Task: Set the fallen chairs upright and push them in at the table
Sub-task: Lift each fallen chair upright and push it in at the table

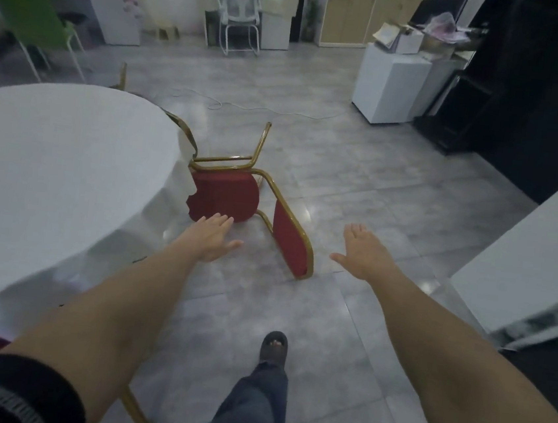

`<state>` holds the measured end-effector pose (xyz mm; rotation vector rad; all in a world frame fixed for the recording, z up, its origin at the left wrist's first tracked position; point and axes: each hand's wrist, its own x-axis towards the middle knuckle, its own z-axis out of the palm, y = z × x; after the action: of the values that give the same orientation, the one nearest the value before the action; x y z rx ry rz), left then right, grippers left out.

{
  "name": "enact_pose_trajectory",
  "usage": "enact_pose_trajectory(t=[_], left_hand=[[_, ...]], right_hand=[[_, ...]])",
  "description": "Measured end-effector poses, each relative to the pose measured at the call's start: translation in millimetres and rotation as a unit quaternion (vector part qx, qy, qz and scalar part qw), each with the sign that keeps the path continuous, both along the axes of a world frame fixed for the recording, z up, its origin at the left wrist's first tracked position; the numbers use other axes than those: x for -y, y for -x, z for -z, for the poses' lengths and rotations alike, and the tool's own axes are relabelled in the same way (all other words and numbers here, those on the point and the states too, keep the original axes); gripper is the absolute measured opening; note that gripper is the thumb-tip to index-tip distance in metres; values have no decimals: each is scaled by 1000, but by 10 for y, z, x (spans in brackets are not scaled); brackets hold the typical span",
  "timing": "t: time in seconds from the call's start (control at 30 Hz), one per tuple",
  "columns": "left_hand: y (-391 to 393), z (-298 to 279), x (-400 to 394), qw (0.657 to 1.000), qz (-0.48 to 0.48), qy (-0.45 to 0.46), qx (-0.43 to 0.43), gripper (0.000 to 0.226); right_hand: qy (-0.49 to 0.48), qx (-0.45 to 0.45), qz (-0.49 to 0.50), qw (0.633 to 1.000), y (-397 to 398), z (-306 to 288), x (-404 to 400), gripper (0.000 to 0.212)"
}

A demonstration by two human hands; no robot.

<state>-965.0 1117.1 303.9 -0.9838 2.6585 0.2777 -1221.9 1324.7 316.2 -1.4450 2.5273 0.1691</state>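
A red chair with a gold frame point(229, 194) lies tipped over on the grey floor beside the round table with a white cloth point(55, 160). Its backrest point(290, 241) rests on the floor toward me and its legs point away. My left hand point(211, 237) is stretched out, open, just short of the seat. My right hand point(364, 251) is open too, to the right of the backrest, touching nothing. Another gold chair frame point(121, 76) pokes up behind the table. A red seat and gold leg point(138, 410) show under my left arm.
A white counter point(524, 257) runs along the right. A white pedestal point(392, 85) stands at the back right, with a white cable point(264, 108) across the floor. A white mesh chair point(239, 17) and a green chair point(27, 9) stand farther back. My foot point(273, 347) is on the floor.
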Motion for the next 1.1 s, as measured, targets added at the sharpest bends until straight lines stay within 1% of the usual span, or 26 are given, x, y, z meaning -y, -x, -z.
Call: enact_pose_trajectory(t=[0.07,0.17,0.27,0.33,0.47,0.6,0.7,0.77,0.83,0.93,1.03,1.1], left_hand=[[299,92,237,1000,-6,-7,1,79],[736,175,570,999,-21,-28,12,78],[1131,264,915,998,-43,-46,2,79],[1375,340,1106,996,-58,-73,3,80],[1700,529,1352,989,-116,-90,-2,78],[1936,798,1471,975,-194,-109,-7,77],[2168,1039,1458,953,-280,-115,-22,74],[2348,1174,1392,931,-342,-129,-23,71],[2552,1336,1276,897,-415,-149,-13,71],[2882,1650,1019,839,-513,-182,-12,72],[3306,2056,769,796,-571,-203,-20,72],[3612,2355,672,776,-590,-221,-30,74]], right_hand=[[-2,5,-15,1000,297,66,303,82],[-30,17,-34,999,672,139,777,80],[-40,23,-64,997,1010,192,1278,76],[-46,48,-85,994,1220,231,1584,72],[-75,57,-142,985,1614,421,2156,62],[-111,60,-236,964,1970,730,2723,66],[-129,48,-321,937,2287,1086,3193,67],[-140,42,-384,912,2487,1327,3490,67],[-163,38,-451,877,2685,1562,3743,64],[-197,31,-526,827,2989,1903,4028,62],[-209,25,-576,790,3267,2307,4238,61],[-213,23,-598,772,3381,2584,4329,61]])
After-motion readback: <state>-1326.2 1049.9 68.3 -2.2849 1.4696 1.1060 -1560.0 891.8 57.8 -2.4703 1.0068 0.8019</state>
